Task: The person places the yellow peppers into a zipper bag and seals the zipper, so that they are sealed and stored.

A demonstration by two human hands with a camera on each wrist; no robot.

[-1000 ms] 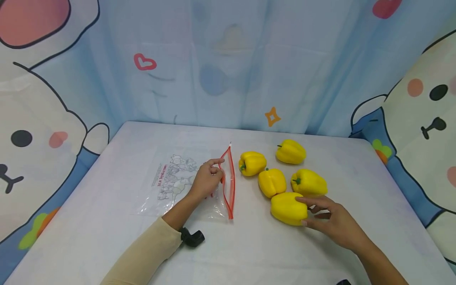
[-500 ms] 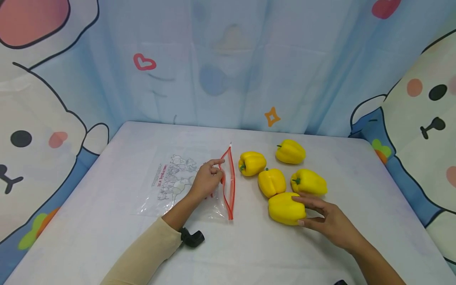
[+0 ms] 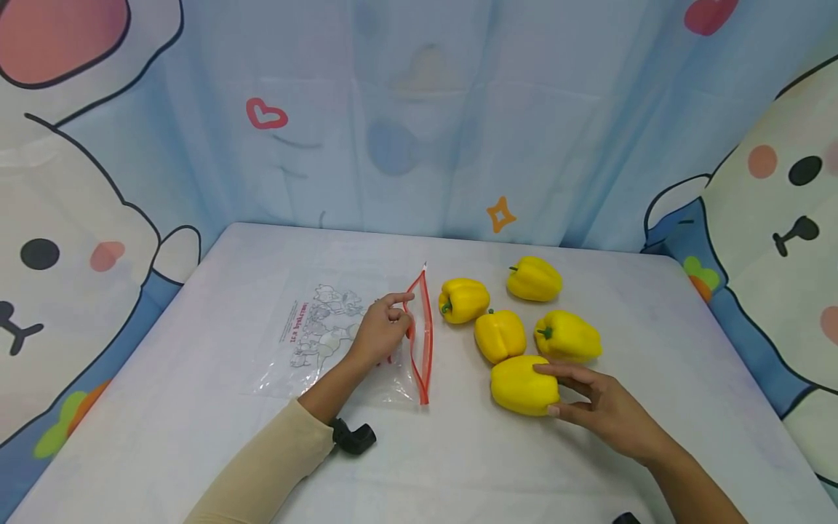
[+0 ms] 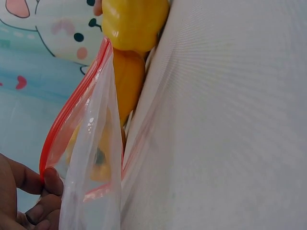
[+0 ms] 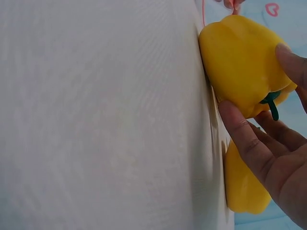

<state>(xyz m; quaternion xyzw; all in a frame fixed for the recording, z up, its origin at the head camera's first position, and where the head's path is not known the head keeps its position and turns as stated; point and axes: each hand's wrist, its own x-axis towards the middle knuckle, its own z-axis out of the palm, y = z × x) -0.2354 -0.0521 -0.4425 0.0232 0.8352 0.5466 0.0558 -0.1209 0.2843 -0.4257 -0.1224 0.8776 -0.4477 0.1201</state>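
A clear plastic bag (image 3: 327, 331) with a red zip edge (image 3: 426, 342) lies flat on the left, printed with line drawings. My left hand (image 3: 381, 331) pinches one side of its mouth, which gapes to the right; in the left wrist view the thumb and a finger of the hand (image 4: 29, 191) hold the red strip (image 4: 64, 112). My right hand (image 3: 605, 407) grips the stem end of the nearest yellow pepper (image 3: 524, 386). The right wrist view shows fingers and thumb of the hand (image 5: 273, 153) around this pepper (image 5: 244, 62), its green stem between them.
Behind the held pepper lie several more yellow peppers, one close beside it (image 3: 500, 336), others at the right (image 3: 568, 335), back (image 3: 535, 279) and nearer the bag (image 3: 463, 300). A printed curtain (image 3: 419, 145) hangs behind the white table (image 3: 491, 480).
My right hand and the nearest pepper have shifted a little to the left, and the fingers sit closer around it. My left hand and the bag look nearly unmoved.
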